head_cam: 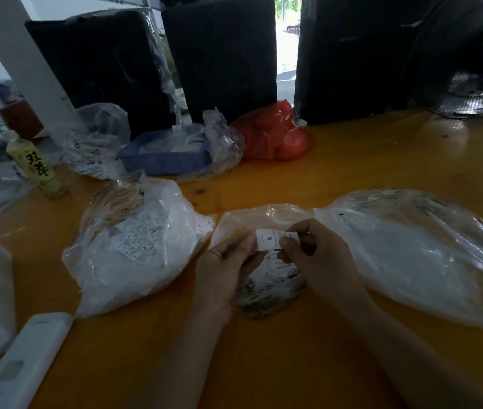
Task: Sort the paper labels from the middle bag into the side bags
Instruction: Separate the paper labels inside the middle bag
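Head view: left hand (228,261) and right hand (314,252) pinch one paper label (268,239) between them above the middle bag (263,287).

Both forearms are bare; the left hand (224,261) and right hand (317,255) seemingly wear no rings or gloves.

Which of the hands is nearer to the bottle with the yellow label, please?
Left. The left hand is on the side of the bottle, though well short of it; the right hand is farther off, beyond the left.
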Action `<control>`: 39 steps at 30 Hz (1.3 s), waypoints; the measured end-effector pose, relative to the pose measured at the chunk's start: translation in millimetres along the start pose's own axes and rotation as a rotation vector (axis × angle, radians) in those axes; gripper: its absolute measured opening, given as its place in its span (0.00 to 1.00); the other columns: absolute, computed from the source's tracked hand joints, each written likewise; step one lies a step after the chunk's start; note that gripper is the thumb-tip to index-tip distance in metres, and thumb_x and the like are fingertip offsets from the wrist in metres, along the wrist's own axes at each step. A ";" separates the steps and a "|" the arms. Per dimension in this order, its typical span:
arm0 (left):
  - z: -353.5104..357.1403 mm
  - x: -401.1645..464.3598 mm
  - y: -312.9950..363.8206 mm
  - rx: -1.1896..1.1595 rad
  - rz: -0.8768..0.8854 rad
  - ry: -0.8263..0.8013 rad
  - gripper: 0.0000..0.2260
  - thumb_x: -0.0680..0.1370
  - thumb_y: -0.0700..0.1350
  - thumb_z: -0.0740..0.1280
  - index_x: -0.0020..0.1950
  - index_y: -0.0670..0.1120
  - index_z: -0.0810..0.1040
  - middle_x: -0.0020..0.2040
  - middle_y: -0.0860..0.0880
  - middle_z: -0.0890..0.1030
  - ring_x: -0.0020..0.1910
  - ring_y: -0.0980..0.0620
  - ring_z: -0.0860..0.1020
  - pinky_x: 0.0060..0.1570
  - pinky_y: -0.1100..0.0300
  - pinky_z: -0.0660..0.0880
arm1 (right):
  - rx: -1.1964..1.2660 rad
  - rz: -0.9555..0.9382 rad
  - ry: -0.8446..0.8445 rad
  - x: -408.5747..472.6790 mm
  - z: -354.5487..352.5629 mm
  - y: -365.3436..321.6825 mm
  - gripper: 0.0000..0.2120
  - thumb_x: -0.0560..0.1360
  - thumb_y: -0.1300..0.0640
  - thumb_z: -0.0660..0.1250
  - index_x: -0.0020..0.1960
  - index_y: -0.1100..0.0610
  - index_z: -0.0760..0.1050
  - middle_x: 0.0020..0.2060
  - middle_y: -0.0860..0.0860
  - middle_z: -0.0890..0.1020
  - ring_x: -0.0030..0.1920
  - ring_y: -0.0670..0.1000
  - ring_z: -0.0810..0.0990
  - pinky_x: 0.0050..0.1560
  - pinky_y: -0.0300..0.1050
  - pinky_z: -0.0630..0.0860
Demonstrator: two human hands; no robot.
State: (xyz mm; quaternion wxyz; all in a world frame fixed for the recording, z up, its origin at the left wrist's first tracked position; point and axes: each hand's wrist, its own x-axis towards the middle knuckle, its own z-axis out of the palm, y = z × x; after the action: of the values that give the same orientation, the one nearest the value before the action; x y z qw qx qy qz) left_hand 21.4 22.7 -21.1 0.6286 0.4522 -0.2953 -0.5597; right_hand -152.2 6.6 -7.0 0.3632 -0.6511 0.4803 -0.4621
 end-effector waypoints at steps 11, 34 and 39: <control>1.7 -1.0 -1.2 0.030 0.002 -0.036 0.11 0.71 0.49 0.76 0.51 0.47 0.90 0.53 0.42 0.88 0.54 0.44 0.87 0.48 0.61 0.83 | -0.011 -0.047 0.094 1.9 -3.7 -0.6 0.06 0.79 0.53 0.70 0.49 0.44 0.74 0.39 0.42 0.86 0.41 0.38 0.84 0.41 0.32 0.79; -0.9 -1.7 -1.2 0.305 0.052 0.054 0.19 0.66 0.61 0.78 0.53 0.55 0.89 0.52 0.49 0.88 0.45 0.52 0.87 0.38 0.58 0.82 | -0.015 -0.001 -0.080 1.8 -0.9 2.6 0.06 0.77 0.49 0.71 0.54 0.45 0.76 0.41 0.39 0.85 0.40 0.39 0.85 0.41 0.35 0.81; -0.2 -0.7 -1.1 0.267 0.045 0.073 0.22 0.61 0.62 0.79 0.50 0.53 0.90 0.49 0.50 0.89 0.41 0.50 0.88 0.32 0.61 0.80 | 0.015 0.006 0.040 0.3 1.7 3.7 0.04 0.77 0.52 0.72 0.51 0.48 0.79 0.40 0.42 0.85 0.39 0.40 0.84 0.40 0.34 0.80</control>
State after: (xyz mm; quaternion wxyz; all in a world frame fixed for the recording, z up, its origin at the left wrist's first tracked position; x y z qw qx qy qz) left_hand 21.0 23.5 -22.1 0.5854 0.5453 -0.3540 -0.4844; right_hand -151.7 5.3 -10.8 0.3600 -0.6375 0.4860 -0.4773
